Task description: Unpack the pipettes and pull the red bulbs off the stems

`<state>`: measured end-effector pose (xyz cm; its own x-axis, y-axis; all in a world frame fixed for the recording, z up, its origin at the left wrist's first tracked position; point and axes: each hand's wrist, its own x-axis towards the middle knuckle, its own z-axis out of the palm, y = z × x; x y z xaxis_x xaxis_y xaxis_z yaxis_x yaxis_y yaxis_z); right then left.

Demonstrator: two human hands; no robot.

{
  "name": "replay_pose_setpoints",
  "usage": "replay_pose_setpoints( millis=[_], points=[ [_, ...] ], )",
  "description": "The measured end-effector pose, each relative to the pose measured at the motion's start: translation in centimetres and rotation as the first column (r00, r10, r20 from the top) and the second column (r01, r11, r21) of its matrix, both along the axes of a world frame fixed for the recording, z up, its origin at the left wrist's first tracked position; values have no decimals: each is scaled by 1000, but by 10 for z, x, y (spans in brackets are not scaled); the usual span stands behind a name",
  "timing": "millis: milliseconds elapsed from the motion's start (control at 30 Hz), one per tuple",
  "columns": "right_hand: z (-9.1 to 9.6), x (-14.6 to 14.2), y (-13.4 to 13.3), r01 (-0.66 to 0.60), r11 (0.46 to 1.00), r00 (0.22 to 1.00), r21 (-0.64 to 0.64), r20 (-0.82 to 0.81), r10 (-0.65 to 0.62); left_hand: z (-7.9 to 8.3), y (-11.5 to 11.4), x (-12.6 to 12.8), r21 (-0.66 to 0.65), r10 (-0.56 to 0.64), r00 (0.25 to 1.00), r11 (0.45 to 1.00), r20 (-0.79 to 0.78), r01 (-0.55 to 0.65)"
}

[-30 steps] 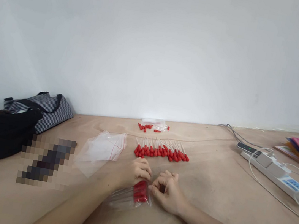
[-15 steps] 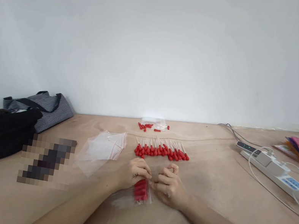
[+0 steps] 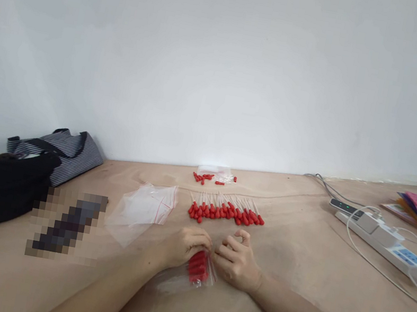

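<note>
A clear zip bag [image 3: 175, 281] with several red rubber-looking pieces [image 3: 197, 267] inside lies in front of me. My left hand [image 3: 189, 244] is closed, its fingertips pinching the bag's upper part just above the red pieces. Curled against the bag's right edge, my right hand [image 3: 237, 260] is closed on it too, though its fingertips are partly hidden. Just beyond both hands lies a row of thin pale stems with red bulb-shaped ends [image 3: 223, 211], looking like droppers; the red ends point toward me.
Left of the row are flat clear bags [image 3: 147, 204]. Farther back, loose red pieces [image 3: 202, 177] lie near another clear bag [image 3: 214, 170]. A black bag [image 3: 1, 189] and a blurred-out dark object [image 3: 69, 225] are at left. A power strip [image 3: 393, 250] with cables is at right.
The right hand has shifted slightly closer to the left, and the bag with red pieces has turned a little between them. Both hands keep their hold.
</note>
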<state>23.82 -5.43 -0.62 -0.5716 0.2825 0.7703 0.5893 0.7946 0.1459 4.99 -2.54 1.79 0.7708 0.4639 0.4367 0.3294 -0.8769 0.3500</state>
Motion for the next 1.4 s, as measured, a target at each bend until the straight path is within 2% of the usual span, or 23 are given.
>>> replay_pose_setpoints(
  millis=[167,300,467,600,700,800,933,1100,1267,1400],
  points=[
    [0,-1,3,-42,999,988,33,149,37,7,-5,4,64,-15,993,998,-121,23],
    [0,1,6,-62,998,988,23,144,58,16,-5,3,61,-6,987,998,-163,16],
    [2,12,9,6,995,992,-95,127,6,21,-5,-5,-92,71,986,992,-153,-86],
    [5,20,10,74,964,991,-256,127,-42,15,-28,-15,-204,215,954,945,-207,-257],
    [11,25,8,56,913,992,-405,127,-4,10,-50,-23,-209,265,917,919,-298,-334],
    [17,26,6,-29,818,994,-574,67,82,11,-60,-27,-221,258,894,909,-366,-353],
    [17,23,7,-85,681,996,-727,-55,66,17,-52,-24,-262,191,910,918,-368,-299],
    [8,20,14,-124,556,983,-822,-180,-46,17,-38,-19,-287,135,932,928,-335,-238],
    [2,19,17,-146,477,964,-867,-233,-129,14,-35,-20,-293,135,932,926,-336,-240],
    [4,17,15,-119,457,966,-881,-209,-150,13,-35,-20,-290,139,942,929,-306,-231]
  ],
)
